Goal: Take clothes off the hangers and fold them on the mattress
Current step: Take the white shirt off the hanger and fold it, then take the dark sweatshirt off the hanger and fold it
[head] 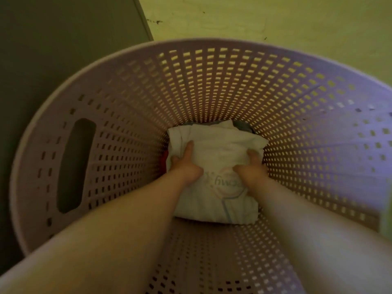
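A folded white garment with a faint printed logo lies at the bottom of a deep pale-pink perforated laundry basket. Both my arms reach down into the basket. My left hand grips the garment's left edge, thumb laid on top. My right hand grips its right edge, fingers tucked round the side. A sliver of red cloth and some grey cloth show under the white one.
The basket has an oval handle slot in its left wall. A dark panel stands to the left behind the basket. A yellowish wall fills the background on the right.
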